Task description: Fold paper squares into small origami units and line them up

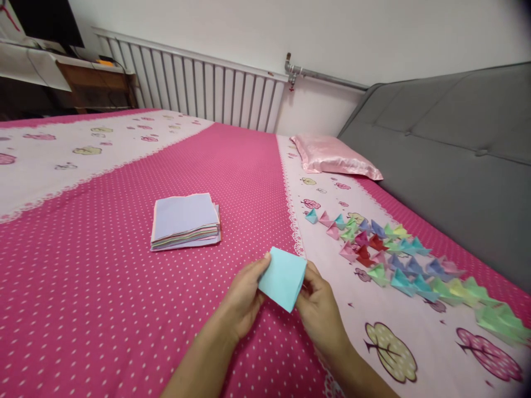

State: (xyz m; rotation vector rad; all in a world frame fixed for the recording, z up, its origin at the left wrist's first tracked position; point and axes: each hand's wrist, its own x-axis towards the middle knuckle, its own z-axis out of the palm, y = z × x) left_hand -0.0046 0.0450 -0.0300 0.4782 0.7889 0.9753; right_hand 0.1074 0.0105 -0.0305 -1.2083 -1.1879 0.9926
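Observation:
Both my hands hold a folded light blue paper (284, 277) just above the pink dotted bed sheet (103, 287). My left hand (244, 296) pinches its left edge, fingers closed on it. My right hand (319, 307) grips the right edge from behind. A stack of coloured square papers (185, 221) lies on the sheet to the upper left of my hands, apart from them. To the right, several small folded paper shapes (398, 257) in pink, green, blue and red lie in rows on the pale strip of the sheet.
A pink satin pillow (334, 157) lies at the head of the bed, next to a grey padded headboard (456, 155). A white radiator (199, 88) runs along the far wall. A wooden desk (91, 83) stands at the far left.

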